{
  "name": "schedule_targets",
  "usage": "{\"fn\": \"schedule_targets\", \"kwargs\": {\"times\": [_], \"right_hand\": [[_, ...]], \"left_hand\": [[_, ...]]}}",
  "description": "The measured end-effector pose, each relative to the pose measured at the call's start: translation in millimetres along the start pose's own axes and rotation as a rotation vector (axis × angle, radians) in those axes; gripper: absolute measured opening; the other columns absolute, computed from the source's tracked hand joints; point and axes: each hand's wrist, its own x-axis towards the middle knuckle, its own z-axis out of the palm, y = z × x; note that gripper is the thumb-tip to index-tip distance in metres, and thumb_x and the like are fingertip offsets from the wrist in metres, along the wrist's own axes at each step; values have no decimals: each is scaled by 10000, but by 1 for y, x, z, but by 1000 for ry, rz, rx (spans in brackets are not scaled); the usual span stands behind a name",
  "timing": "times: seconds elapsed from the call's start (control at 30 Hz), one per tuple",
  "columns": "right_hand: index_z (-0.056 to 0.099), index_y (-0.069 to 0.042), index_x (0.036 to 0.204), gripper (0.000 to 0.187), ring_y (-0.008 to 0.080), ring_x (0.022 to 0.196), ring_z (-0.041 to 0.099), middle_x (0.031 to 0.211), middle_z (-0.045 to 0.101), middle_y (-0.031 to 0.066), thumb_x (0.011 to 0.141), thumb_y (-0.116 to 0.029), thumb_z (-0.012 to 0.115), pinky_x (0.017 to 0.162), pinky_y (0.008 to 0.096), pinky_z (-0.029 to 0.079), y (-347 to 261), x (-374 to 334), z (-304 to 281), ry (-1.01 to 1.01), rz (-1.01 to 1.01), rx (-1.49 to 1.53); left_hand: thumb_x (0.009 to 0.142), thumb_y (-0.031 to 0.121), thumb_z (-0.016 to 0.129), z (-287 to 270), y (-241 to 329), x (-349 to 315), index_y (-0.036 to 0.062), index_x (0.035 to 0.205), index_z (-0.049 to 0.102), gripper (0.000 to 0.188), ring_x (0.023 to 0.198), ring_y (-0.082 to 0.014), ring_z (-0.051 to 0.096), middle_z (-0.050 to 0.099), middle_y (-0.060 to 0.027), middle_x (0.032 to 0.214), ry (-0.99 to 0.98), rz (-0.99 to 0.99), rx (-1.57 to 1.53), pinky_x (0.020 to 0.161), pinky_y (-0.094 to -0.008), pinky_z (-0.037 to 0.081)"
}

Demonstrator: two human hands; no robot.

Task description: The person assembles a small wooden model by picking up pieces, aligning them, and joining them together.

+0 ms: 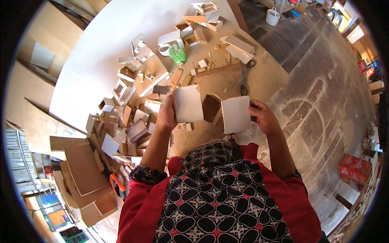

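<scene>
My left hand [165, 113] is closed on the left edge of a white rectangular panel [189, 103] with a rough top edge. In my right hand [263, 116] a second white panel [236, 114] is pinched at its right edge, tilted slightly. The two panels are held apart, side by side, above the dusty work surface. Between them a small open wooden box [211, 108] shows its brown inside; the panels partly cover it. Beyond my hands lie dark-handled scissors [244, 77] and a long thin wood strip [218, 72].
A green plastic container [177, 53] and a white tape roll [164, 50] stand farther back. Wood offcuts [137, 130] pile up on the left, with a cardboard box [83, 170] nearby. A white bucket [272, 16] and a red carton [355, 171] are on the right-hand floor.
</scene>
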Motion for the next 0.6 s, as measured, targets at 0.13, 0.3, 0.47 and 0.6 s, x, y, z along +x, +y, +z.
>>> {"fn": "schedule_targets", "kwargs": {"times": [0.13,0.3,0.47,0.6], "right_hand": [[582,-40,1184,270,132,948,594,1051,627,20,938,-145,547,859,307,458,5,2,0,-52,15,23],[599,-45,1154,259,115,867,579,985,621,9,938,-179,551,808,272,452,-1,7,8,-31,-36,14],[602,-76,1151,251,92,843,554,954,603,-16,978,-225,498,780,246,438,5,19,17,103,-156,-304],[584,-92,1214,368,41,656,467,816,529,-52,963,-348,500,561,200,384,-13,-15,37,91,65,-279]], "left_hand": [[961,264,551,-23,4,17,34,1063,626,262,884,-164,632,664,-65,989,-170,37,193,784,-334,510],[970,283,522,-4,24,35,8,1030,642,305,760,-92,585,646,-18,874,-171,109,323,725,-242,458],[975,386,478,-10,5,56,2,1107,617,429,825,-130,567,631,-63,876,-155,283,768,780,-275,439],[951,554,387,9,17,17,56,1140,612,578,688,-101,418,447,16,748,-282,122,664,645,-246,359]]}}
